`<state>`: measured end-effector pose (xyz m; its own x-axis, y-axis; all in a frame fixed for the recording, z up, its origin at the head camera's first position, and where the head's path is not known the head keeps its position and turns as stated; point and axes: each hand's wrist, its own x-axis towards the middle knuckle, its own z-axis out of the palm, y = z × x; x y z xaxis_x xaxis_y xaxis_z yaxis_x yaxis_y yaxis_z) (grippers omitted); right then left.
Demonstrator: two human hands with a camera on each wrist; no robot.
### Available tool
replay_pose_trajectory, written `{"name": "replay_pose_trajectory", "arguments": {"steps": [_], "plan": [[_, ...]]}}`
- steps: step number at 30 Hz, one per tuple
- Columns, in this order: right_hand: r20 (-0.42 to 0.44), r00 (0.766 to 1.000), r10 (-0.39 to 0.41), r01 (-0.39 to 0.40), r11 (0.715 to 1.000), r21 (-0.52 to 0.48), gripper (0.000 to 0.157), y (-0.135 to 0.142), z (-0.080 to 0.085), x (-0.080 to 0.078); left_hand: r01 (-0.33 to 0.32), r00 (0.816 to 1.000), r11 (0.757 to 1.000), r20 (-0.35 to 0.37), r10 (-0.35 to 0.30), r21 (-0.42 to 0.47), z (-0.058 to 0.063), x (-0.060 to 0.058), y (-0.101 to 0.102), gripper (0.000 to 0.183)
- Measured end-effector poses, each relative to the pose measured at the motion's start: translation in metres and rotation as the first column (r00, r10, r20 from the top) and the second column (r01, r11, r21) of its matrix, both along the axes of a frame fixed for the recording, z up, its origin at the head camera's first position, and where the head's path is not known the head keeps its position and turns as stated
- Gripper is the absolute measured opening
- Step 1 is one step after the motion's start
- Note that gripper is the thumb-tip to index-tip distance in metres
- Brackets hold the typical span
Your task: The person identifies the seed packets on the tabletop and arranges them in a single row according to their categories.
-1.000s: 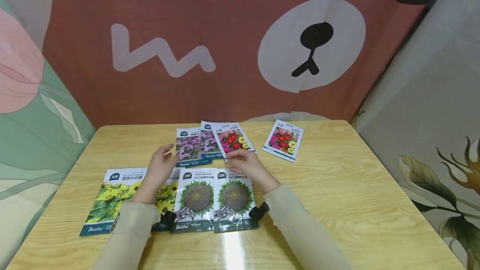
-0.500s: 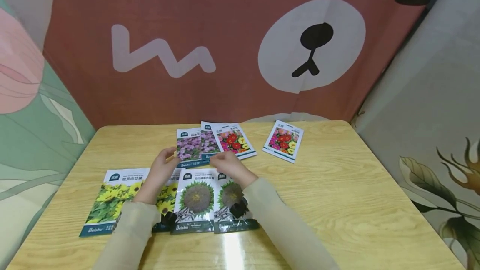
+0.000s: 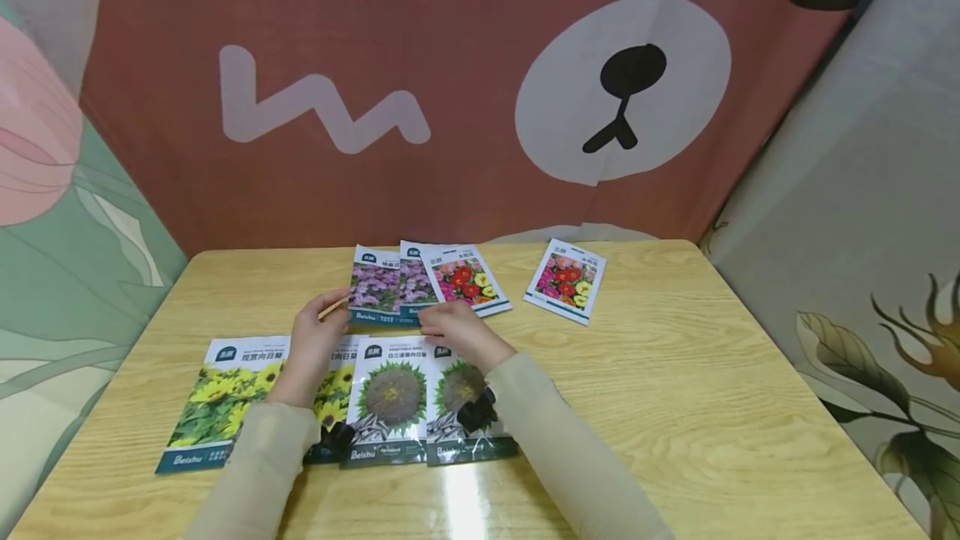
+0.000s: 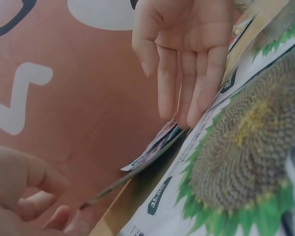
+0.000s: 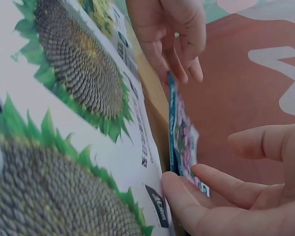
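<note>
At the middle of the table, my left hand [image 3: 311, 348] pinches the lower left corner of a seed packet with purple flowers [image 3: 375, 286]. My right hand [image 3: 459, 333] holds the same packet's lower right end between thumb and index finger. That near edge is tilted up, as the right wrist view shows on the purple packet [image 5: 183, 135]. A second purple-flower packet [image 3: 415, 277] overlaps its right side. On that one lies a packet with red and yellow flowers [image 3: 468, 280]. Below the hands are two sunflower-head packets [image 3: 393, 394], the right one partly covered by my right arm.
To the left lie a yellow-flower packet [image 3: 225, 398] and another yellow-flower packet [image 3: 333, 394] partly under my left arm. A separate red-flower packet [image 3: 566, 280] lies at the back right. Behind the wooden table [image 3: 675, 407] hangs a printed cloth [image 3: 337, 190].
My right hand has moved left from the red-flower packet to the purple packet's near edge. The left hand has closed in on its corner, and the packet has shifted slightly away and tilted.
</note>
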<state>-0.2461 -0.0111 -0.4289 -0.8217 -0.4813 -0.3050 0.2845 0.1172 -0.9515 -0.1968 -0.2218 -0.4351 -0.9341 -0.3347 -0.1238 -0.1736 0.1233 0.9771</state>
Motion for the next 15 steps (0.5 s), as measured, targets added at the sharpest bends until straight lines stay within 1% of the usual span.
{"name": "replay_pose_trajectory", "arguments": {"steps": [2,4,7,9,11,13,15], "plan": [[0.021,1.0,-0.011,0.012,1.0,-0.018,0.04,0.0,0.0,-0.001,-0.016,1.0,1.0,0.003,0.016,-0.001,0.0,-0.001,0.0,0.046],[0.029,0.999,-0.014,0.014,1.0,-0.026,0.039,0.0,0.0,-0.001,-0.016,1.0,1.0,0.006,0.016,0.024,0.0,-0.001,-0.001,0.05],[0.037,0.999,-0.011,0.013,0.999,-0.039,0.038,0.0,-0.001,-0.001,0.011,1.0,0.996,-0.007,-0.01,0.094,0.002,-0.001,-0.001,0.056],[0.027,1.0,-0.003,0.004,0.999,-0.038,0.037,0.001,-0.002,-0.001,0.025,1.0,0.991,-0.006,-0.025,0.132,0.005,0.0,0.0,0.055],[0.013,1.0,0.007,-0.007,0.999,-0.04,0.037,0.002,-0.003,-0.001,0.036,0.999,0.99,-0.011,-0.035,0.137,0.01,0.002,0.002,0.053],[-0.002,1.0,0.016,-0.016,0.999,-0.038,0.037,0.002,-0.004,0.0,0.037,0.999,0.992,-0.023,-0.034,0.124,0.015,0.004,0.006,0.05],[-0.02,1.0,0.018,-0.019,0.999,-0.05,0.037,0.002,-0.005,0.0,0.041,0.998,0.992,-0.058,-0.035,0.117,0.02,0.006,0.01,0.047]]}}
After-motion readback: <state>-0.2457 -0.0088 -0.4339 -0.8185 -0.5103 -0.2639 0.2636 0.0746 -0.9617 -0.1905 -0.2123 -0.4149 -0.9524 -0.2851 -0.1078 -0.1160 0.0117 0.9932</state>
